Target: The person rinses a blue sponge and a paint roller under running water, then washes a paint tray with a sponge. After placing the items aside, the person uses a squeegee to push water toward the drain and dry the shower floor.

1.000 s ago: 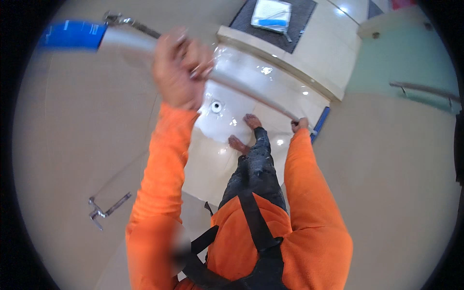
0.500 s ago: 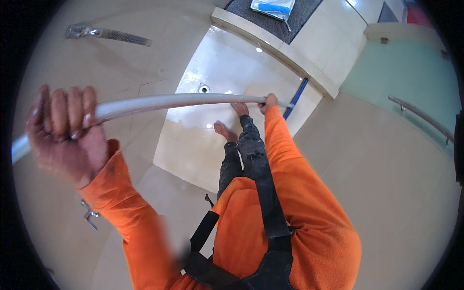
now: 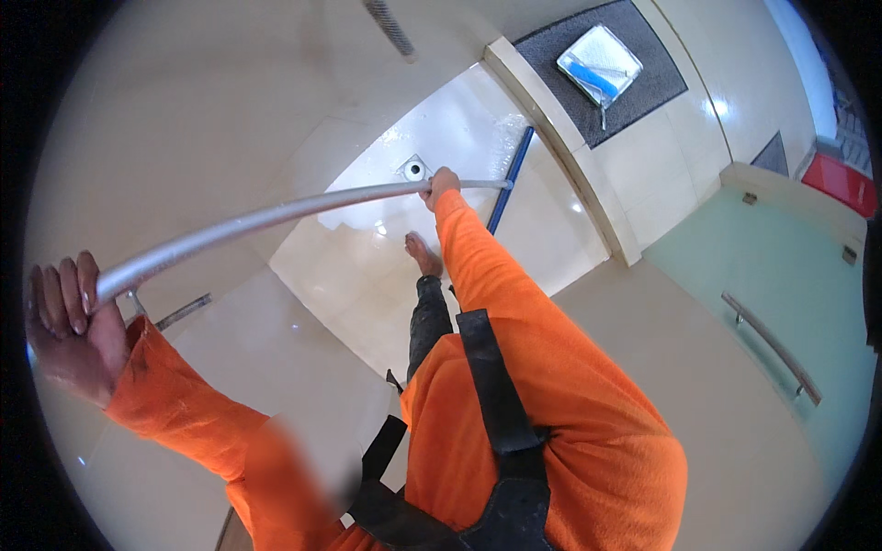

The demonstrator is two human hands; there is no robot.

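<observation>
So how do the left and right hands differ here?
The left hand grips the silver pole far from its blue head; the right hand grips close to it. The left hand looks larger in view, the right hand smaller. Both grip that pole and have orange sleeves.

Plenty of light here, and the wet floor (image 3: 377,151) is throwing it straight back: white glints, a glossy sheen around the drain (image 3: 414,171). One hard flare burns on the pale tiles (image 3: 675,156) at upper right! The tray (image 3: 597,48) gleams too, and a bright streak runs along the pole (image 3: 266,218), bowed by the wide lens. Black curves swallow the corners. The drain reads fairly crisp, but the left sleeve (image 3: 197,395) smears near the elbow, and the left hand (image 3: 83,340) looks slightly soft.
</observation>
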